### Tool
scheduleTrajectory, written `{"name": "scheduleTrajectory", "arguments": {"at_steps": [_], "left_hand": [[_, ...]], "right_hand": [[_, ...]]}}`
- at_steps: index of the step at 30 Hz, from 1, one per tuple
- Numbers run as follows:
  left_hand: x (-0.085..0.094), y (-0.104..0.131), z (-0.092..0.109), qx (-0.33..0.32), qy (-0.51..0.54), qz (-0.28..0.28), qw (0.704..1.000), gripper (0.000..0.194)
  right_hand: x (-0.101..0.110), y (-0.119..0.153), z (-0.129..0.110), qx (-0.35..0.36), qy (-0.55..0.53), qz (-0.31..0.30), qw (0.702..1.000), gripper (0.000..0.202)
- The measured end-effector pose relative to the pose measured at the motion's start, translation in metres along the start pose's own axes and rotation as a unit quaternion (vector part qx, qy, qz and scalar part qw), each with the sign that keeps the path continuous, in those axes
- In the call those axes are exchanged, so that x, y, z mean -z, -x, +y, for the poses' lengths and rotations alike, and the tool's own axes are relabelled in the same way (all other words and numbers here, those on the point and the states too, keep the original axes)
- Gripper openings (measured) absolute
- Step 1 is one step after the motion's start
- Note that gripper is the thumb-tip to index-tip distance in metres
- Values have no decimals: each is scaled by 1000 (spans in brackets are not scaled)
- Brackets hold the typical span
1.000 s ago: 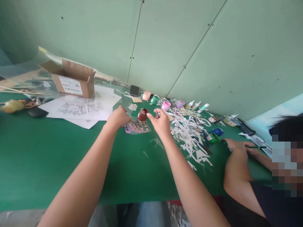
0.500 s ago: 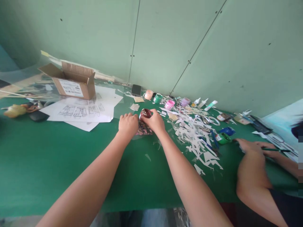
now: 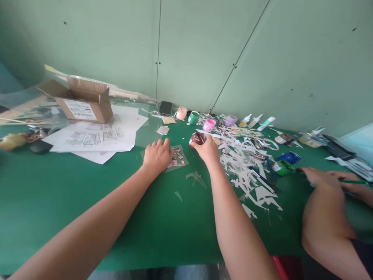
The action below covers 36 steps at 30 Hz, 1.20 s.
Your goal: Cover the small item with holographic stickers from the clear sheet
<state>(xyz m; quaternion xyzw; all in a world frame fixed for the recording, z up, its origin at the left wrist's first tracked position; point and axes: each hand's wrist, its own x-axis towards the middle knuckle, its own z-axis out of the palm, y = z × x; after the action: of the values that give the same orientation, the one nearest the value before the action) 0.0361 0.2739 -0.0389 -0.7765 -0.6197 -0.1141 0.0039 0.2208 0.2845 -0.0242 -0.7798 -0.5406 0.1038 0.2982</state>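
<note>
My right hand grips a small jar of dark red paint, its fingers and thumb around the sides. The jar is just right of a clear plastic piece with a colourful pattern lying on the green table. My left hand is over the left part of that patterned piece, fingers curled down. Whatever lies within those fingers is hidden under the hand.
White paper scraps spread to the right. Paint jars, including a pink one, stand behind. Printed sheets and a cardboard box are left. A co-worker's arm reaches in at right, near a green paint jar.
My right hand has moved right with the red paint jar, away from my left hand. More of the patterned piece now shows. My left hand stays beside it; the view has shifted slightly.
</note>
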Motion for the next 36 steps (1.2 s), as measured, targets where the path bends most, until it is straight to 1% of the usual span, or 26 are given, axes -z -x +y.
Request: {"name": "scheduleTrajectory", "arguments": {"at_steps": [1,2,4,5,6,8,10,12,14,18,22,27,31,36], "left_hand": [[-1,-1,0,-3,0,4,1000,40],[-2,-2,-1,-7,-3,10,1000,39],[-4,-4,-3,-14,-11,33,999,35],[-5,-5,-4,-18,-12,46,999,33],[-6,-5,-4,-23,-7,56,998,32],[-8,-6,-6,-24,17,60,998,33],[-7,-7,-7,-21,48,49,997,35],[-6,-9,-8,-10,82,37,996,37],[-4,-12,-10,-1,118,23,993,38],[-2,-16,-11,9,157,2,988,30],[-1,-18,-11,11,160,0,987,26],[-2,-18,-11,6,139,-3,990,26],[-3,-19,-11,6,139,-5,990,27],[-1,-21,-12,9,150,-13,989,30]], "right_hand": [[3,2,-2,-1,4,17,1000,59],[5,6,-5,4,-1,42,999,56],[8,13,-15,42,-42,79,995,40],[7,16,-19,72,-68,74,992,33],[5,19,-24,103,-89,52,989,30],[-1,23,-30,150,-108,-19,983,31],[-11,26,-32,170,-105,-73,977,31],[-20,27,-32,174,-94,-95,976,27],[-27,29,-31,175,-69,-103,977,25],[-30,32,-29,170,-7,-106,980,30],[-29,31,-30,177,43,-101,978,31],[-32,26,-35,208,95,-101,968,26],[-34,24,-37,221,109,-101,964,26],[-35,22,-37,198,95,-86,972,30]]}}
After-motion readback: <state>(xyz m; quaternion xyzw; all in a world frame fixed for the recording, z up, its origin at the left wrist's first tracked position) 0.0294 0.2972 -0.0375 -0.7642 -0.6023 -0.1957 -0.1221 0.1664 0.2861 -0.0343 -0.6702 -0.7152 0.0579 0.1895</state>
